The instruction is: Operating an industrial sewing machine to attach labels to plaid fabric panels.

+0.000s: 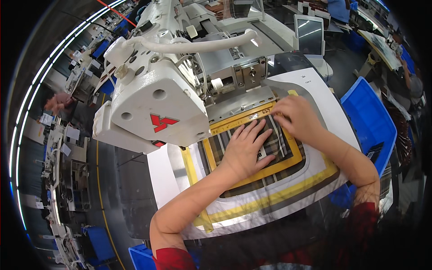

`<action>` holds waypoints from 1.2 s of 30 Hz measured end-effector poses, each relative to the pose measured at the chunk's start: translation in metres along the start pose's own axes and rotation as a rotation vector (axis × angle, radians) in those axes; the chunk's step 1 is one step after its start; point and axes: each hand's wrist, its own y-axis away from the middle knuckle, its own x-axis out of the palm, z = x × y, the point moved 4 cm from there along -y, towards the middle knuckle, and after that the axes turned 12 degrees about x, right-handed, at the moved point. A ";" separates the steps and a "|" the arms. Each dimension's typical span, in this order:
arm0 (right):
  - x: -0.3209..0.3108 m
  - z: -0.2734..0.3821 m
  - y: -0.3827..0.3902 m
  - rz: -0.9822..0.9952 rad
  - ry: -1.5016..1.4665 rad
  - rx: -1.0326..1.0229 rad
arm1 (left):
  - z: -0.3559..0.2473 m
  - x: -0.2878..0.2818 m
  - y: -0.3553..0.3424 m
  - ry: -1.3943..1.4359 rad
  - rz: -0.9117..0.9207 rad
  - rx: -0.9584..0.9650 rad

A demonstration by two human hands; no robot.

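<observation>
Inside the yellow frame (288, 162), press plaid fabric (273, 146) flat with your open left hand (243, 152); whether your right hand (300, 118) grips anything is unclear.

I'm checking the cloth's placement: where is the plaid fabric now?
The plaid fabric lies just right of centre in the head view, showing inside and past the yellow frame, with the left hand spread over it.

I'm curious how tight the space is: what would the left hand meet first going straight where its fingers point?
Probably the yellow frame's far bar, then the metal strip beyond it. The left hand lies so near the bar that contact is hard to judge.
</observation>
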 end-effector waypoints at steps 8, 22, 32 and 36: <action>0.011 0.017 0.030 -0.080 0.315 -0.260 | 0.001 0.002 0.001 0.003 -0.018 -0.005; 0.014 0.018 0.029 -0.065 0.340 -0.238 | -0.005 -0.011 0.032 -0.032 0.058 -0.073; 0.012 0.018 0.026 -0.032 0.252 -0.243 | -0.002 -0.042 0.087 -0.111 -0.002 -0.229; 0.009 0.018 0.026 -0.050 0.221 -0.270 | -0.002 -0.039 0.086 -0.111 0.047 -0.240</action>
